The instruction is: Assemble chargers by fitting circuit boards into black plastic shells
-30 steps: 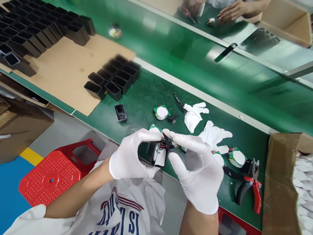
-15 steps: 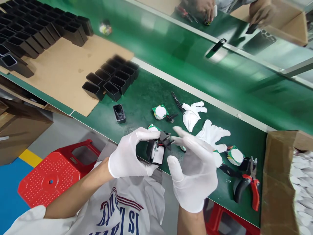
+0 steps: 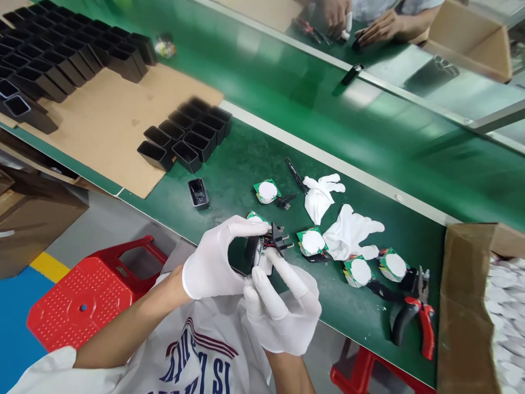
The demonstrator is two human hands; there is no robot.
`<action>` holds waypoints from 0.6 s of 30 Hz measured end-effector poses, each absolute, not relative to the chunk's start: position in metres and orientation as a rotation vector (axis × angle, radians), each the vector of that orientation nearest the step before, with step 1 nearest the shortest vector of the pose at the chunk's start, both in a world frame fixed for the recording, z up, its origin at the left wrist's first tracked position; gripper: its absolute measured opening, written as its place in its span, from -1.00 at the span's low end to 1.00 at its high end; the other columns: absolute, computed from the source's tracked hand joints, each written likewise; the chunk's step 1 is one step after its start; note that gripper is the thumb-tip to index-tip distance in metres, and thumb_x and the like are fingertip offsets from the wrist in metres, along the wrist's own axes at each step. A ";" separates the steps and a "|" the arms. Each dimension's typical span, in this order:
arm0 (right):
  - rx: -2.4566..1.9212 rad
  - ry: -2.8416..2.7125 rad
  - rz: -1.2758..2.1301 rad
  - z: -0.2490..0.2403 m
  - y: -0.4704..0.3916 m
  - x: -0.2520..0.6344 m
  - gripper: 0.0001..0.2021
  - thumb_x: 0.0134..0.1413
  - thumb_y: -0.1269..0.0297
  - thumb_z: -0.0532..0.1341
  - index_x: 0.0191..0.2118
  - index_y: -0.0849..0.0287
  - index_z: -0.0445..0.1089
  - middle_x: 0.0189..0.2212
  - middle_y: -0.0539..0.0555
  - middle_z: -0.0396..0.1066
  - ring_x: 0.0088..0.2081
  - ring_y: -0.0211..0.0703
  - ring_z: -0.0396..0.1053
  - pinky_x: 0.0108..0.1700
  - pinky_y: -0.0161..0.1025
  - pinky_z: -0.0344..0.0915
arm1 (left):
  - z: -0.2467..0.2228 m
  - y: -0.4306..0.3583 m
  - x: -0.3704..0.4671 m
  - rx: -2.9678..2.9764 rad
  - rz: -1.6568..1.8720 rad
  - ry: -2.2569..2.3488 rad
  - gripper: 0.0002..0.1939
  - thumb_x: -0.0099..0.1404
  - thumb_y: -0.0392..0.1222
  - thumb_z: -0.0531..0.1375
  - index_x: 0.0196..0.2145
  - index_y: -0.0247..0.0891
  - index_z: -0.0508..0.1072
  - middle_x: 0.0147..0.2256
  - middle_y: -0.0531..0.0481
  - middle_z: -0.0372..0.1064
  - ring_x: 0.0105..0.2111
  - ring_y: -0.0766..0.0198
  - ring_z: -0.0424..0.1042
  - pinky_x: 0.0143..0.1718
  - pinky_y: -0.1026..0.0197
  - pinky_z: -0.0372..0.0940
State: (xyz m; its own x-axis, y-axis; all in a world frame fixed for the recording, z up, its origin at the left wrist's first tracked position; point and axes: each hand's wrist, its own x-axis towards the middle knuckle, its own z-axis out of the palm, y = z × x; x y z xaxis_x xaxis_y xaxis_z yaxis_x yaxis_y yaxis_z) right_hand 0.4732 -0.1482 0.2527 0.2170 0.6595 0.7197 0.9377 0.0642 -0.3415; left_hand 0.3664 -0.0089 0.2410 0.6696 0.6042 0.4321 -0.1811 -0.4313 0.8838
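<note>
My white-gloved left hand [image 3: 213, 261] is closed round a black plastic case [image 3: 250, 254] near the table's front edge. Red and dark wires and a white piece show at the case's open side. A black plug end with pins [image 3: 279, 235] sits against that opening, beside the left fingertips. Gloved too, my right hand [image 3: 287, 306] has its fingers bent onto the case's near side, one fingertip just under the plug end; its exact grip is partly hidden. A green circuit board with a white disc [image 3: 313, 242] lies to the right, and another [image 3: 267, 191] lies beyond.
One black case [image 3: 199, 193] stands alone at left; several more [image 3: 186, 131] are grouped on cardboard [image 3: 110, 115]. White gloves [image 3: 355, 230], tweezers [image 3: 295, 172] and red-black pliers [image 3: 418, 317] lie on the table. A carton [image 3: 459, 301] borders the right. Another person's hands [image 3: 381, 27] work across the partition.
My right hand has moved left and down onto the case, its fingers closing from a spread pose. The left hand keeps its hold. The board behind the right hand now shows fully.
</note>
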 end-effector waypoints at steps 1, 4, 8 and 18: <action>-1.663 -1.501 -0.424 0.250 -0.149 0.473 -0.83 0.37 0.38 0.29 0.00 0.06 0.57 0.16 0.15 0.55 -0.04 -0.04 0.61 -0.20 -0.09 0.61 | 0.241 -0.009 0.367 1.817 0.921 0.334 -0.30 0.16 -0.29 0.51 0.22 -0.11 0.44 0.08 -0.14 0.59 0.05 0.01 0.66 0.10 0.02 0.60; -1.646 -1.419 -0.391 0.240 -0.149 0.469 -0.69 0.35 0.35 0.32 0.15 0.00 0.55 0.20 0.17 0.53 -0.02 0.03 0.63 -0.17 0.00 0.65 | 0.246 -0.009 0.368 1.830 0.899 0.380 -0.35 0.18 -0.28 0.48 0.20 -0.12 0.45 0.05 -0.11 0.59 0.02 0.06 0.67 0.08 0.07 0.60; -1.675 -1.173 -0.187 0.234 -0.141 0.453 -0.40 0.29 0.27 0.42 0.40 -0.19 0.38 0.32 0.16 0.47 0.19 0.18 0.58 0.07 0.24 0.66 | 0.252 -0.013 0.370 1.903 0.904 0.607 -0.34 0.10 -0.31 0.43 0.17 -0.14 0.46 0.02 -0.07 0.60 -0.07 0.10 0.69 -0.02 0.10 0.62; -1.354 -0.187 0.806 0.261 -0.113 0.449 -0.58 0.29 0.03 0.39 0.18 0.06 0.59 0.07 0.18 0.68 -0.05 0.11 0.70 0.00 0.10 0.67 | 0.245 -0.016 0.372 1.955 1.150 0.681 -0.21 0.12 -0.28 0.50 0.28 -0.03 0.43 0.07 -0.11 0.62 0.04 -0.03 0.65 0.04 -0.07 0.64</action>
State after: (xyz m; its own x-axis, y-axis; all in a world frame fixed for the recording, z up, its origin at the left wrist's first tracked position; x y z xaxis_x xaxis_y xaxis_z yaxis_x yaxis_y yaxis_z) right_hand 0.4494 -0.1132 0.2605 0.7240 0.6098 -0.3223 -0.4056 -0.0016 -0.9141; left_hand 0.3718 -0.0163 0.2449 0.4536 0.7462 0.4872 0.0679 -0.5740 0.8160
